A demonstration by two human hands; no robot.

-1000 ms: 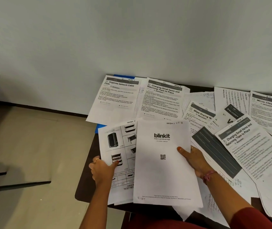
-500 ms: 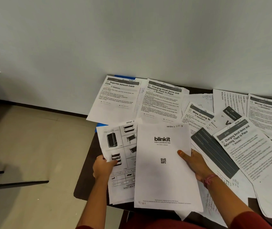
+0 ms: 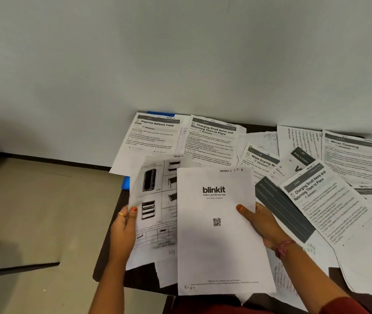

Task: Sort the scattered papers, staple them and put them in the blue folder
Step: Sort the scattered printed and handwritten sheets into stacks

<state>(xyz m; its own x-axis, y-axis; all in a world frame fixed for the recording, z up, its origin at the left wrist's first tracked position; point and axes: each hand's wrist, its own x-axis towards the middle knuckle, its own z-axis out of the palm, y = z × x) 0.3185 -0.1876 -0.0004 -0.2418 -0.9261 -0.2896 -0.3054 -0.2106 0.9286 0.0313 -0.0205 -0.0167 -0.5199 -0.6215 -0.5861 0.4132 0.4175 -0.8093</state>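
My right hand (image 3: 261, 223) grips the right edge of a white "blinkit" sheet (image 3: 216, 245), thumb on top, holding it above the table. My left hand (image 3: 124, 230) pinches the left edge of a sheet of furniture pictures (image 3: 153, 200), which is lifted and slightly blurred, partly behind the blinkit sheet. Several printed papers lie scattered over the dark table (image 3: 110, 252): "Organize Network Cable Coils" (image 3: 151, 141), "Charging Small Items" (image 3: 212, 143), "Mirror Cleaning" (image 3: 354, 162). A blue folder (image 3: 125, 183) peeks out under the papers at the table's left edge. No stapler shows.
A pale wall (image 3: 180, 53) rises right behind the table. Beige floor (image 3: 33, 211) lies to the left, with a dark object's edge at the far left. Papers overhang the table's front and right edges.
My left hand has taken hold of the furniture-picture sheet and raised it off the table, up and toward the left. The blinkit sheet in my right hand has stayed nearly still.
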